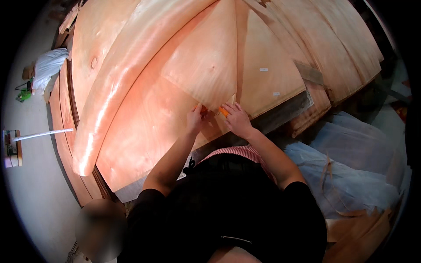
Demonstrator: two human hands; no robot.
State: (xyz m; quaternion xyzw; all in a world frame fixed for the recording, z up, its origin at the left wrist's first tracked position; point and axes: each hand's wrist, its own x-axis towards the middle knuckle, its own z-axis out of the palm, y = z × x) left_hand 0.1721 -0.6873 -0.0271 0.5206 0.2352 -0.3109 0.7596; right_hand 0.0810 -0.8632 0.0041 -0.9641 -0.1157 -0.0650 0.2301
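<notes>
The left hand has a narrow grip, seemingly around a reddish-orange object; the right hand pinches a small bright-orange object. Between them tapers a thin, pale-tan wooden sheet; uneven tugging could split its tip

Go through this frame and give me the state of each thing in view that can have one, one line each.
Left hand: fingers bent, beside an orange patch; grip unclear.
Right hand: fingers bent, at an orange piece; grip unclear.
Curled wood sheet: bent into a long roll.
Wood sheet below it: spread out.
Plastic sheeting: crumpled.
White bag: creased.
</notes>
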